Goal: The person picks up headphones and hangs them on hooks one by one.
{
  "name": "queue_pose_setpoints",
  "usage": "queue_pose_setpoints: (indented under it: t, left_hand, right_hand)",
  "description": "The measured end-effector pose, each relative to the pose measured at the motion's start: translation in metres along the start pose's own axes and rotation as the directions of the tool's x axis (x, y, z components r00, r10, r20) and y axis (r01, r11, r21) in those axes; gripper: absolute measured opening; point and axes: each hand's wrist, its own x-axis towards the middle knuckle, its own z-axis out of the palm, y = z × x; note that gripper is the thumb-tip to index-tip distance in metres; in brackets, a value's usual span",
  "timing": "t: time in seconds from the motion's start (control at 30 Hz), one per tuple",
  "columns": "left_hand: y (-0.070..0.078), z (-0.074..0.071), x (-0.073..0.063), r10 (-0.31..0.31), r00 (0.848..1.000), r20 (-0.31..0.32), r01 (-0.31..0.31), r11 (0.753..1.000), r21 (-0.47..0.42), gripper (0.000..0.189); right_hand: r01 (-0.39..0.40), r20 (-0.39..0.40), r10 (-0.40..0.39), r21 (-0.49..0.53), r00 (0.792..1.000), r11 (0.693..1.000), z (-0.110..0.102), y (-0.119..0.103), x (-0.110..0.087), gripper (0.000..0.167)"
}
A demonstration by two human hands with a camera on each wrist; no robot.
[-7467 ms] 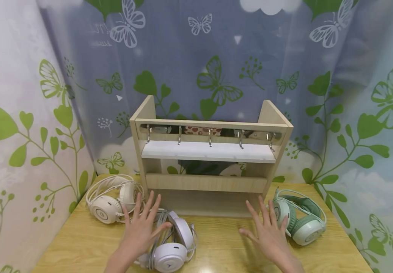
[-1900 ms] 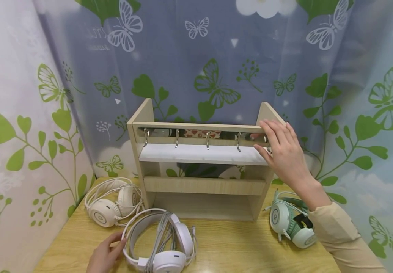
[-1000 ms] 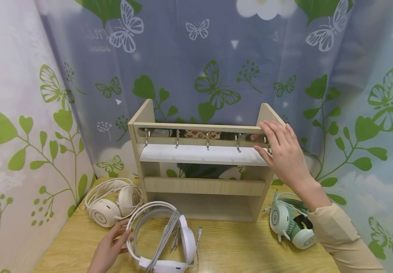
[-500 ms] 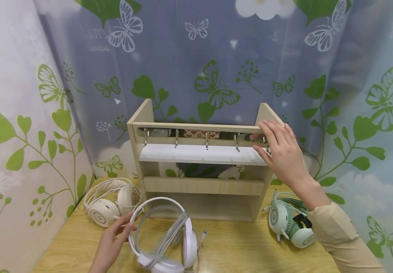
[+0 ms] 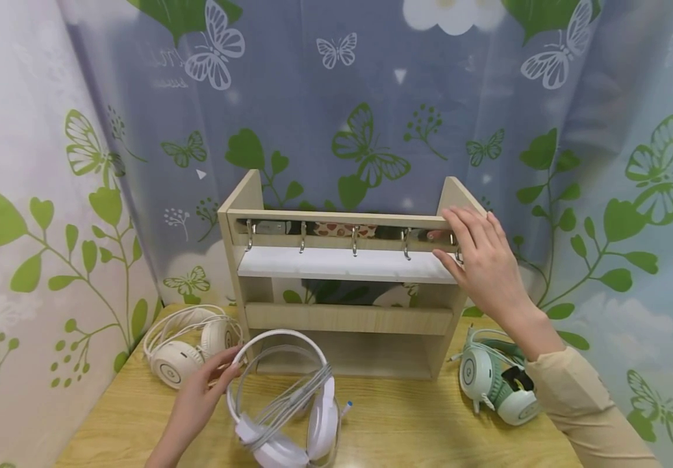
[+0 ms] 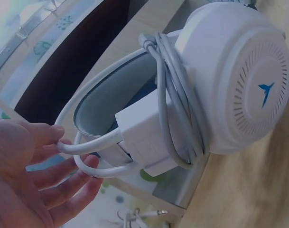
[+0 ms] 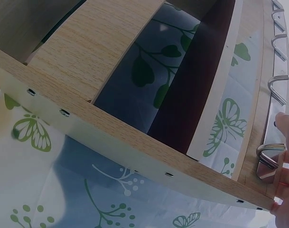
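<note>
My left hand pinches the headband of a pair of white headphones between thumb and fingers. They are tilted up over the table, grey cable bundled across one side. In the left wrist view, an ear cup bears a blue bird-like mark, and the fingertips curl at the headband's thin tubes. At the upper right corner of a wooden rack, my right hand grips the top board, fingers over the edge and thumb in front. It partly covers the last of several metal hooks along that board.
Cream headphones with a looped cable lie left of the rack. Green headphones lie on the right, below my right forearm. A white shelf sits beneath the hooks. Printed curtains surround the wooden table.
Both hands were spread over the table at first. Later my left hand took the white headphones by the headband and raised them upright; my right hand went to the rack's corner and stayed.
</note>
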Motion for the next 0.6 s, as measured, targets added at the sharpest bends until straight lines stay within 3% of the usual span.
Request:
queue_pose_setpoints:
  t: [0.3, 0.6]
  left_hand:
    - [0.006, 0.006, 0.011, 0.067, 0.998, 0.018, -0.067, 0.996, 0.056, 0.033]
    - [0.013, 0.008, 0.018, -0.009, 0.999, 0.049, 0.004, 0.996, 0.094, 0.034]
  right_hand:
    - [-0.001, 0.005, 0.001, 0.004, 1.0, 1.0, 0.001, 0.0, 0.0, 0.068]
    - [0.003, -0.008, -0.003, 0.004, 1.0, 1.0, 0.001, 0.0, 0.0, 0.068]
